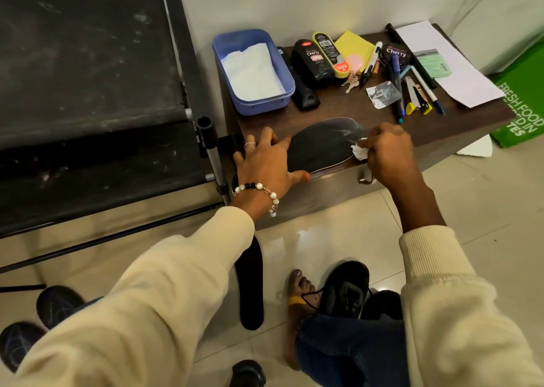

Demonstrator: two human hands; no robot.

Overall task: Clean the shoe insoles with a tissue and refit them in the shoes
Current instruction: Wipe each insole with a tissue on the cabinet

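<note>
Left hand, fingers spread, pins the black insole flat on the cabinet top. Right hand pinches a crumpled tissue; wiping is best done in firm strokes away from the pinned end.

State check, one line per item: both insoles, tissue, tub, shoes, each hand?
Insole on table: flat, being wiped.
Insole on floor: lying out of its shoe.
Tissue: crumpled, pinched in right hand.
Left hand: fingers spread, pressing the table insole.
Blue tub: open, holding white tissue sheets.
Black shoe: on floor, laces loose.
</note>
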